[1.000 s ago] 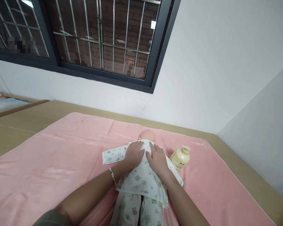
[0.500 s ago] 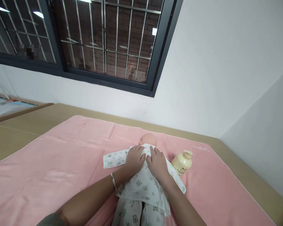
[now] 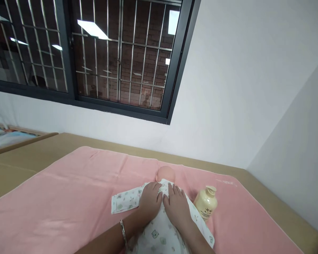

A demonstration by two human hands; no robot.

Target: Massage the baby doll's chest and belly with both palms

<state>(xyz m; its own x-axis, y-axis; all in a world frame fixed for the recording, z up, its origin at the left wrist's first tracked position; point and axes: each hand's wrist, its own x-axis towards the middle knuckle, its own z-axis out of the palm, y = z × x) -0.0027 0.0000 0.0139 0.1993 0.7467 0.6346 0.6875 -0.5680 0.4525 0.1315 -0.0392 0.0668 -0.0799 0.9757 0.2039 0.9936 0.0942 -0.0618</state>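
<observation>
A baby doll (image 3: 166, 174) lies on a pink mat (image 3: 90, 183), its bald head toward the wall. It wears a white printed baby top (image 3: 159, 231) with the sleeves spread to both sides. My left hand (image 3: 150, 199), with a bangle at the wrist, rests flat on the upper chest, fingers stretched out. Beside it my right hand (image 3: 177, 204) lies flat on the other side of the chest, fingers slightly spread. Both palms touch the cloth, thumbs close together. The doll's face and its legs cannot be made out.
A cream pump bottle (image 3: 206, 203) stands on the mat to the right, close to the doll's sleeve. Around the mat runs a tan tabletop (image 3: 76, 139) that meets the white wall (image 3: 228, 88). A barred window (image 3: 116, 63) is above. Bluish bedding (image 3: 10, 137) shows at far left.
The camera has tilted up, so the doll, mat and bottle appear lower in view. Both hands remain flat on the doll's chest. The printed trousers have dropped out of view.
</observation>
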